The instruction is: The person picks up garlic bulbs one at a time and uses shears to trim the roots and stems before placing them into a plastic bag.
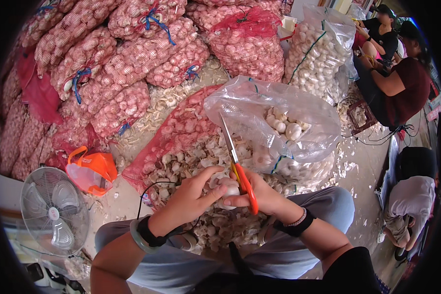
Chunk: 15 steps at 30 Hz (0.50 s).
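My left hand [193,195] is closed around a whitish garlic bulb [226,190], held low in front of me between my knees. A pair of scissors [246,183] with orange handles is gripped in my right hand [264,195]; the long blades point up and away from me. The right fingers are beside the bulb, and I cannot tell whether they press on it. Just beyond my hands lies an opened red mesh sack [183,132], spilling garlic and loose skins [191,159]. To its right, a clear plastic bag [313,130] holds cleaned white bulbs [293,131].
Full mesh sacks of garlic [142,54] are piled at the far left. A full clear sack [308,59] stands at the back right. Left of me are a fan [53,213] and an orange bag [94,169]. Other people [409,85] sit or bend at the right.
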{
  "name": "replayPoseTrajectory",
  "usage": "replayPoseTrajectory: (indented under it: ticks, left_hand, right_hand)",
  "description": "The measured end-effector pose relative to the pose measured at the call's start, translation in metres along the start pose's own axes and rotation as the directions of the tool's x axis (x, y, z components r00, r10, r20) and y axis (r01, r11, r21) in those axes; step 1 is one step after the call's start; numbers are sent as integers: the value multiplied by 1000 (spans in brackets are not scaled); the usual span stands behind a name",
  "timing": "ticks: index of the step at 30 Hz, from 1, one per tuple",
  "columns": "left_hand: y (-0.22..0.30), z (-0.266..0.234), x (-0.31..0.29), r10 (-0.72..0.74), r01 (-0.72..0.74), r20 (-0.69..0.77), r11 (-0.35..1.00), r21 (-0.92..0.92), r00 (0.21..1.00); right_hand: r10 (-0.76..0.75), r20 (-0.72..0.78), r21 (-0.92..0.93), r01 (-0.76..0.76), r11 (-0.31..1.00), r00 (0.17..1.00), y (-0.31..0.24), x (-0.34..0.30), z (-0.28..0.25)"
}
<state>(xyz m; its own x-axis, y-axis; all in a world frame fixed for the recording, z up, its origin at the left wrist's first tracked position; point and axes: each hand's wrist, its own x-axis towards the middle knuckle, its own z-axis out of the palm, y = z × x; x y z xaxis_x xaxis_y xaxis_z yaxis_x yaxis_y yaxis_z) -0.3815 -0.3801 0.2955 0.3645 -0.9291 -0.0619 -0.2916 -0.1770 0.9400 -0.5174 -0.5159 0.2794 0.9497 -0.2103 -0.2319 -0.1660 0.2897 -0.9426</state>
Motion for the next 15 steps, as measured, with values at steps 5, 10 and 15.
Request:
replayPoseTrajectory:
  ticks: [5, 10, 15]
  left_hand:
    - [11, -7, 3, -80, 83, 37, 992, -90, 996]
    - [1, -11, 7, -57, 57, -49, 998, 14, 997]
    - [-8, -6, 10, 188, -185, -204, 982, 33, 961]
  right_hand:
    - [-22, 52, 112, 16, 994, 998, 6, 12, 2]
    - [7, -24, 117, -4, 993, 1000, 14, 22, 2]
    - [40, -64, 22, -38, 999, 997, 17, 26, 3]
